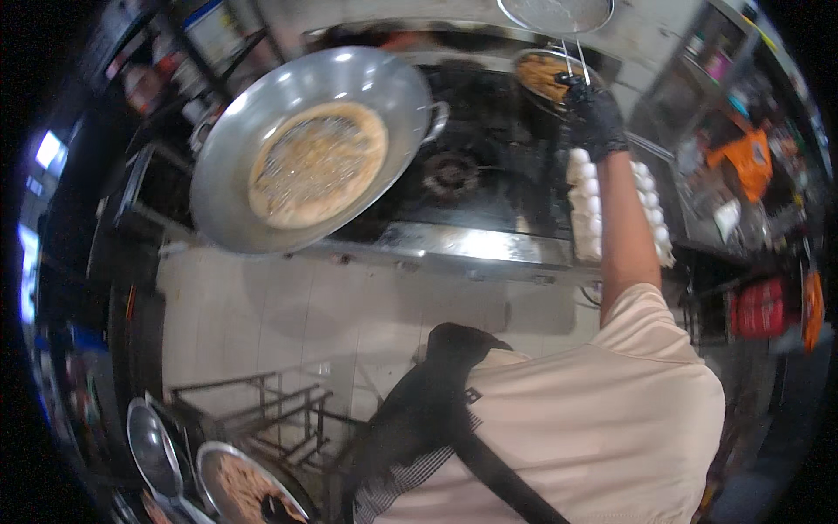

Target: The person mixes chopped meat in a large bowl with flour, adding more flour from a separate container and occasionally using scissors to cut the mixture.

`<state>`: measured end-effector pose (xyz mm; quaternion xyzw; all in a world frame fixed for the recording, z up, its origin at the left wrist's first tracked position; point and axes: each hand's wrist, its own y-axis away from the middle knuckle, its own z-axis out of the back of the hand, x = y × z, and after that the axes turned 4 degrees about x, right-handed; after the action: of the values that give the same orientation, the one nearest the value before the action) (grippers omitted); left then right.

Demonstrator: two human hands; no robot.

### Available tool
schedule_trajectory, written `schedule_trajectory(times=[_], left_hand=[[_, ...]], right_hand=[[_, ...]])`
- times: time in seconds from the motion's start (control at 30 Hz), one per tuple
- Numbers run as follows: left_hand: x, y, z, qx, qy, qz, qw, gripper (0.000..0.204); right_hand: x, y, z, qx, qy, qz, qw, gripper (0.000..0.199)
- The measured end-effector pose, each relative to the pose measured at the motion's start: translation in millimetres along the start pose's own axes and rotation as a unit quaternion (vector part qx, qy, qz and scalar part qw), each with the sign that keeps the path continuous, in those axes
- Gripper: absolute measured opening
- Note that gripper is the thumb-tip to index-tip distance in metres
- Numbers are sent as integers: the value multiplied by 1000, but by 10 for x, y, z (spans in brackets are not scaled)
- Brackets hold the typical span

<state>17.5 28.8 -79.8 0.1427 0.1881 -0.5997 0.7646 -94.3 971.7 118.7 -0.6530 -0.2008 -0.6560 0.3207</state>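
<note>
My right hand (595, 118), in a black glove, reaches out at the far right. Its fingers are closed round the handle of a round wire-mesh strainer (559, 12), whose mesh is cut off by the top edge. Below and beside the hand sits a metal bowl (532, 94) of golden-brown fried pieces (543, 77). White eggs (587, 205) stand in trays on both sides of my forearm. A large metal wok (218, 188) at the left holds bubbling, foaming oil (323, 162). I do not see my left hand clearly anywhere.
The wok stands on a black stove (489, 188) with a bare burner (451, 173). At the lower left, a metal bowl (208, 463) holds pinkish pieces and a black object (278, 509) I cannot identify. Metal racks (262, 402) stand nearby. Bags and an orange cloth-like item (752, 166) crowd the right side.
</note>
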Motion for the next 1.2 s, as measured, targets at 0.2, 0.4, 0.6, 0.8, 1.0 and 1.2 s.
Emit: schedule_trajectory(times=[0.2, 0.4, 0.6, 0.8, 1.0, 1.2], left_hand=[[-288, 283, 309, -80, 329, 94, 936, 35], [-932, 558, 546, -110, 210, 102, 966, 37], [-666, 1064, 646, -136, 157, 85, 975, 40], [-749, 1542, 776, -125, 299, 154, 933, 42], [-947, 1377, 762, -167, 206, 70, 962, 42], [-1058, 1258, 842, -175, 254, 95, 946, 41]], right_hand=[[458, -225, -870, 204, 477, 365, 773, 25], [104, -1096, -1759, 355, 659, 377, 546, 17], [-348, -1299, -2236, 496, 532, 290, 622, 19], [-123, -583, -2857, 477, 575, 166, 644, 35], [-387, -647, -3206, 456, 451, 195, 742, 14], [34, -309, -3210, 288, 539, 337, 716, 31]])
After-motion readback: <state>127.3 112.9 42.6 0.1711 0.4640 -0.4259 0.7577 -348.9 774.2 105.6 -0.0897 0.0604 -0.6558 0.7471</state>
